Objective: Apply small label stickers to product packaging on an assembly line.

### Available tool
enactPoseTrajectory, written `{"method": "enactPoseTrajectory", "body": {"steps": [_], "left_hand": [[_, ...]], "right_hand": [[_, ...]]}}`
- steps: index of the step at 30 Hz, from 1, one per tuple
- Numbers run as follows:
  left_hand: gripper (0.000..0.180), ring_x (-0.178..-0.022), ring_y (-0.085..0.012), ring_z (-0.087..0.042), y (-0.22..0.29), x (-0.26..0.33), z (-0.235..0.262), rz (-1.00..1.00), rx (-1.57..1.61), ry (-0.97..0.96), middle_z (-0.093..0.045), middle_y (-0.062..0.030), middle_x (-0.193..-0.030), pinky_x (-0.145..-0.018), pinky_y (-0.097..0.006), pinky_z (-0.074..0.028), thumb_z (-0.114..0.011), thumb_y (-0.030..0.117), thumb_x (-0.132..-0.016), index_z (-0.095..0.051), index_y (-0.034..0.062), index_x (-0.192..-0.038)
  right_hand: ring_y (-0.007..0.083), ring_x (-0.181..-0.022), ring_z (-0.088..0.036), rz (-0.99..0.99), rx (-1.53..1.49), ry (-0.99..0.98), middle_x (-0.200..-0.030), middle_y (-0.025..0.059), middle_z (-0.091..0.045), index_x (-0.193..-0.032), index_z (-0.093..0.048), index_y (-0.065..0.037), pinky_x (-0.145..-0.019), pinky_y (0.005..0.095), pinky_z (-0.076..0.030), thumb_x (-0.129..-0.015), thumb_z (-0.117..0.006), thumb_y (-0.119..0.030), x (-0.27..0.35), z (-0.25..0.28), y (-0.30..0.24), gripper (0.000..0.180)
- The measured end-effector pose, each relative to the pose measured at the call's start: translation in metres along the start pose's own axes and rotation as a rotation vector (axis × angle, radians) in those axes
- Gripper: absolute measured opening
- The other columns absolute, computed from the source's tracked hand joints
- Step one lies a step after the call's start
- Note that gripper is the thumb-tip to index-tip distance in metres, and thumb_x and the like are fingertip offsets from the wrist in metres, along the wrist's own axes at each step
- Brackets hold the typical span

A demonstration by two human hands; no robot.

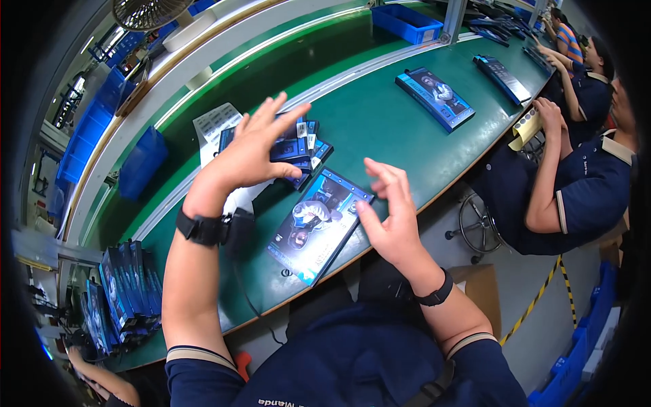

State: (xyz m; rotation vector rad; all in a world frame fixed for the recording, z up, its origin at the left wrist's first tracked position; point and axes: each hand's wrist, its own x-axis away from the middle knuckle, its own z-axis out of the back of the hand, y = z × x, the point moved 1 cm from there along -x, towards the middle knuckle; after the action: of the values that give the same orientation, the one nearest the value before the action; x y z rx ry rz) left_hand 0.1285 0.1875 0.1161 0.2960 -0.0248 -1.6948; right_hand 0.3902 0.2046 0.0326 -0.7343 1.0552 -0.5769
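A flat retail box (313, 227), blue and white with a printed figure, lies tilted on the green table before me. My right hand (393, 220) is beside its right edge, thumb and fingers apart, the thumb close to the edge; whether it touches I cannot tell. Raised over the table farther left, my left hand (251, 152) has its fingers spread and holds nothing. Behind and partly under it in view is a pile of smaller dark-blue packs (295, 148) with white stickers. A white sheet of labels (215, 125) lies partly beneath that pile.
Several similar boxes (125, 281) stand in a row at the table's left end. Another box (434, 98) lies toward the right, with one more (502, 78) beyond. A blue bin (407, 24) sits at the back. Co-workers (576, 183) sit along the right side. Small black rings (286, 273) lie near the front edge.
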Motion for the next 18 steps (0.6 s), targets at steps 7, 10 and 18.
{"method": "enactPoseTrajectory", "body": {"steps": [7, 10, 18], "left_hand": [[0.060, -0.125, -0.0325, -0.054, -0.056, 0.068, 0.007, 0.313, 0.205, 0.489, -0.057, -0.0161, -0.134, -0.107, -0.039, -0.043, -0.072, 0.006, -0.083, -0.053, 0.0090, -0.139], [0.054, -0.117, -0.0306, -0.058, -0.085, 0.093, -0.008, 0.556, 0.194, 0.406, -0.059, -0.0159, -0.127, -0.100, -0.039, -0.047, -0.071, 0.013, -0.088, -0.053, 0.0088, -0.139], [0.057, -0.095, -0.0270, -0.067, -0.123, 0.076, -0.034, 0.823, 0.314, 0.526, -0.070, -0.0111, -0.105, -0.088, -0.038, -0.052, -0.071, 0.027, -0.091, -0.050, 0.0073, -0.141]], "right_hand": [[0.0337, -0.134, -0.046, 0.187, 0.185, -0.471, -0.138, 0.0108, -0.056, -0.122, -0.066, -0.012, -0.114, 0.0558, -0.031, -0.081, -0.075, -0.019, -0.005, 0.005, 0.001, 0.042], [0.0332, -0.128, -0.049, 0.198, 0.188, -0.428, -0.133, 0.0096, -0.059, -0.114, -0.071, -0.011, -0.110, 0.0529, -0.035, -0.077, -0.080, -0.024, -0.003, -0.001, -0.003, 0.040], [0.0290, -0.112, -0.054, 0.254, 0.253, -0.384, -0.121, 0.0059, -0.063, -0.104, -0.074, -0.012, -0.096, 0.0425, -0.040, -0.073, -0.083, -0.033, 0.000, -0.003, -0.010, 0.039]]}}
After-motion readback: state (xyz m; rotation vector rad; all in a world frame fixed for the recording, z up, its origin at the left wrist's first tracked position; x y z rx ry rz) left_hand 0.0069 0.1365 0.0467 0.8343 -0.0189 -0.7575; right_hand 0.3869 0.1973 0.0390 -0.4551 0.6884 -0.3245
